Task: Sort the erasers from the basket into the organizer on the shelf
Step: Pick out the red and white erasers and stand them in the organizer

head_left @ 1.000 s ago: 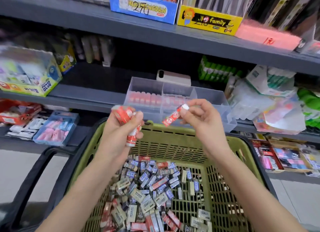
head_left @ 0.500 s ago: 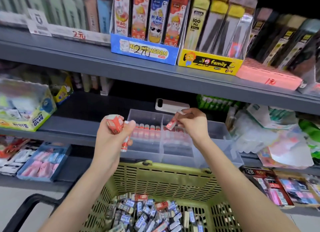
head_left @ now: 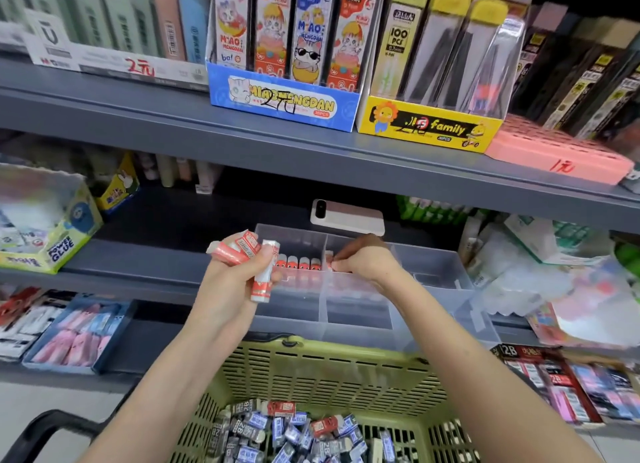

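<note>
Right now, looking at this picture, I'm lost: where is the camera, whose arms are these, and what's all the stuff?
No machine here: a person wears a wide-angle camera on the head, so you see what they see, looking down. The left hand grips a bundle of red erasers. The right hand pinches a single eraser inside the clear organizer on the shelf, beside a row already standing there. Below, a green basket holds the loose erasers yet to be sorted.
</note>
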The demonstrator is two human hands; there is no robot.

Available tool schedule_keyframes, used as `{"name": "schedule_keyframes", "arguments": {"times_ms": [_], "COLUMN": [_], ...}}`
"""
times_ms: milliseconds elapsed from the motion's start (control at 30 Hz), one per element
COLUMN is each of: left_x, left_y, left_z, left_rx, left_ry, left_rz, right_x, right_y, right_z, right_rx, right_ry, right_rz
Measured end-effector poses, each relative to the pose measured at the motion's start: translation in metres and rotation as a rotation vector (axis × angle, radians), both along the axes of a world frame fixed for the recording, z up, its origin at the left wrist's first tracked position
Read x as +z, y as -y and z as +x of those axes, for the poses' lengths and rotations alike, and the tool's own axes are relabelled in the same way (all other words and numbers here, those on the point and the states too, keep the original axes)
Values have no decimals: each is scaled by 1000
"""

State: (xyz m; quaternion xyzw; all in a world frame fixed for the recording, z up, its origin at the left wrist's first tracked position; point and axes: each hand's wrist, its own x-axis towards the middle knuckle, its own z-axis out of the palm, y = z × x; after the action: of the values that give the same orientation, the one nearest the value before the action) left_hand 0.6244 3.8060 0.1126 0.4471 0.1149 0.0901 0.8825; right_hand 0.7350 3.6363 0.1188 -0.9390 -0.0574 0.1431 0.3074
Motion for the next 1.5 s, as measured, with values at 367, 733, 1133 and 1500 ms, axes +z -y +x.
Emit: {"name": "schedule_keyframes", "arguments": {"times_ms": [367, 733, 1133, 1500], "left_x": [7, 9, -23, -27], "left_y": [16, 23, -21, -23], "left_z": [3, -1, -9, -13], "left_rx": [-106, -45, 488, 302], "left_ry": [-58, 12, -135, -169], "left_rz": [-43, 311, 1091, 1037], "right_x": [10, 27, 2, 3], "right_y": [1, 18, 13, 5], "right_z": [-26, -51, -3, -10], "right_rx": [21, 80, -248, -78], "right_ry": [229, -102, -89, 99], "right_rz": [237, 1023, 397, -127]}}
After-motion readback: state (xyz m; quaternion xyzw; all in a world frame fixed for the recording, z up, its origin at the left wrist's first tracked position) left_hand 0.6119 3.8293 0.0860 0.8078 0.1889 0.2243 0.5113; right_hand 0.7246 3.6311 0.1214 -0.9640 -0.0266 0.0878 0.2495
